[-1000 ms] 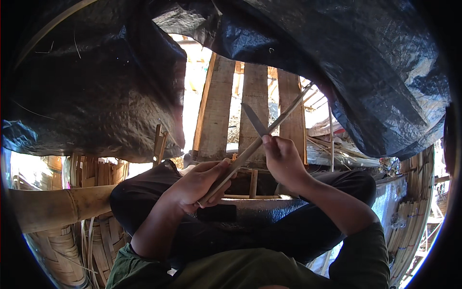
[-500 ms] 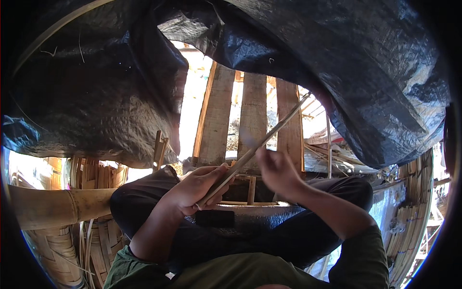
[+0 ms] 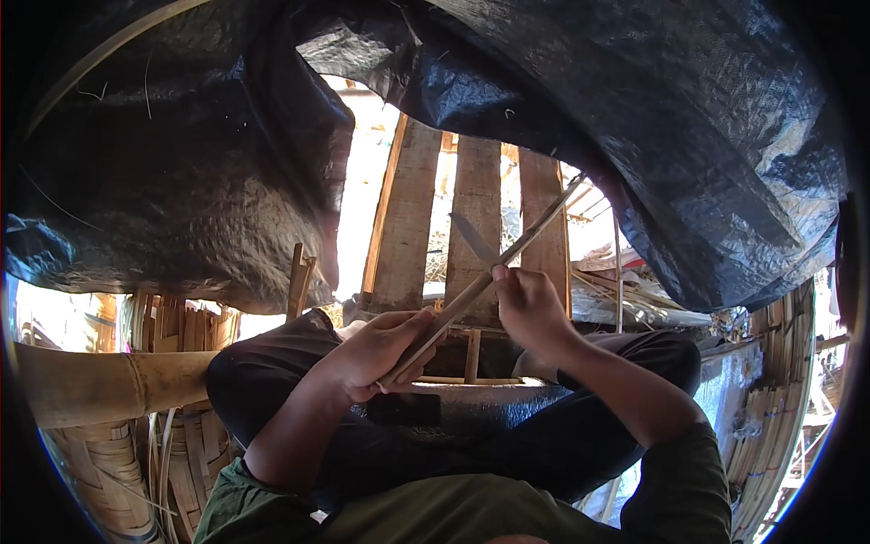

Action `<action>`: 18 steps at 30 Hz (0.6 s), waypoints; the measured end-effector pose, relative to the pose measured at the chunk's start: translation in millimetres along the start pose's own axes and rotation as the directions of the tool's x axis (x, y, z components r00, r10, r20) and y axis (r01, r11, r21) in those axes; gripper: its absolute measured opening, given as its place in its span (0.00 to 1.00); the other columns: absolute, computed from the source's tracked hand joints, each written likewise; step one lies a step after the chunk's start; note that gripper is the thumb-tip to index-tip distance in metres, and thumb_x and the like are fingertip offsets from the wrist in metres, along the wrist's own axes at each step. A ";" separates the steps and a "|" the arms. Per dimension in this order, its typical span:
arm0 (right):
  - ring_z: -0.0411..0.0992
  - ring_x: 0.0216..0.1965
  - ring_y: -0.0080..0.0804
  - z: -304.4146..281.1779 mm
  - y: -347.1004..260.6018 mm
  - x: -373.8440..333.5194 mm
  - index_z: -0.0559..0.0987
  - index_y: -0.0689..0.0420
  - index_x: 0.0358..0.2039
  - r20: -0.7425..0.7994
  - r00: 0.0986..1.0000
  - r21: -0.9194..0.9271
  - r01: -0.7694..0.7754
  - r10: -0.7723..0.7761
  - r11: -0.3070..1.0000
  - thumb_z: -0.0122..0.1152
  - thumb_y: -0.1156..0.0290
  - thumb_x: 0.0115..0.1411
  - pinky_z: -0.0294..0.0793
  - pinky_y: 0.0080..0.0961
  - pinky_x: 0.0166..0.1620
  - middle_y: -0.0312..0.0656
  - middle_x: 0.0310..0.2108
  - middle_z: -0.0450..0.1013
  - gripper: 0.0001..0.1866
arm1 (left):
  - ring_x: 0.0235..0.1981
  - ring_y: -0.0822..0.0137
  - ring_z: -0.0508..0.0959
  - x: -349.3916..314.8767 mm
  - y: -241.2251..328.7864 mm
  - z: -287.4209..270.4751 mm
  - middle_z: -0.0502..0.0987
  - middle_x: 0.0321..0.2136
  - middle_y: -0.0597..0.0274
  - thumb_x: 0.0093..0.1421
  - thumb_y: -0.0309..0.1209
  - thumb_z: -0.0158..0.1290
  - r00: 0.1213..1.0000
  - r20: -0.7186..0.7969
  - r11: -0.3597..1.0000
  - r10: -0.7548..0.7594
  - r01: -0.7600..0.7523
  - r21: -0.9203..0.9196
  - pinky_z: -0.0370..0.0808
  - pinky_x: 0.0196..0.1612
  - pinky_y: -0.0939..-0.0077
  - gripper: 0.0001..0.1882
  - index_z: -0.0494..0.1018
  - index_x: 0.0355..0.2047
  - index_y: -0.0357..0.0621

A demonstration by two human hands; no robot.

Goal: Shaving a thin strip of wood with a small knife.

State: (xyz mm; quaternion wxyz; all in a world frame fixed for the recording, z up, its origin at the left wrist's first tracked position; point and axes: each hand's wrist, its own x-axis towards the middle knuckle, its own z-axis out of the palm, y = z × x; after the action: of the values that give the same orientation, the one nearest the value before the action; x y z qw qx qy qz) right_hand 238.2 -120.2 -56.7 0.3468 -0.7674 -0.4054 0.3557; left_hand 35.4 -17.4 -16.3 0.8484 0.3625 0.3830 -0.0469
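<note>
Gripping the near end of the bamboo strip (image 3: 480, 286), your left hand (image 3: 376, 354) is curled shut around it just above your lap, thumb pressed along the top. From that hand the strip runs up and away to the right, toward the wooden slats (image 3: 476, 213), thin and long enough that it will likely flex and whip if held only at the end. Your right hand (image 3: 530, 308) is closed on a knife (image 3: 473, 238), blade laid against the strip beside the knuckles. Keep your hold close to the blade; split edges look sharp.
</note>
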 end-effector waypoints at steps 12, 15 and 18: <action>0.68 0.15 0.34 -16.2 6.0 29.3 0.73 0.63 0.20 -0.160 0.978 -0.087 -0.150 0.135 0.985 0.46 0.57 0.69 0.65 0.41 0.22 0.46 0.13 0.68 0.25 | 0.05 0.81 0.57 -1.6 0.1 -5.1 0.63 0.11 0.70 0.74 0.42 0.34 0.999 0.054 1.000 0.003 -0.002 -0.022 0.55 0.07 0.87 0.19 0.67 0.38 0.40; 0.68 0.15 0.32 5.8 3.5 -0.2 0.74 0.63 0.22 -0.080 0.996 -0.069 0.030 -0.036 0.997 0.45 0.56 0.69 0.65 0.38 0.22 0.45 0.12 0.68 0.26 | 0.07 0.79 0.61 0.8 -0.2 -11.6 0.66 0.13 0.69 0.73 0.44 0.37 0.993 0.119 0.999 0.009 -0.005 -0.033 0.59 0.09 0.83 0.21 0.70 0.38 0.38; 0.66 0.16 0.28 -17.6 8.6 21.5 0.74 0.64 0.22 -0.056 0.993 -0.019 -0.109 0.108 0.994 0.45 0.53 0.70 0.64 0.36 0.23 0.43 0.13 0.66 0.28 | 0.06 0.79 0.61 0.0 -2.2 -8.8 0.67 0.14 0.68 0.73 0.44 0.37 1.000 0.014 0.998 -0.002 0.001 0.063 0.58 0.09 0.83 0.21 0.70 0.39 0.38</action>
State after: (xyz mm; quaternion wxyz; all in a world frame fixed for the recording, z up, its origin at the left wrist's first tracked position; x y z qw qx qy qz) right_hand 265.0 -109.5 -60.5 0.3294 -0.8015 -0.3572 0.3485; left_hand 29.1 -13.3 -21.4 0.8392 0.3883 0.3756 -0.0621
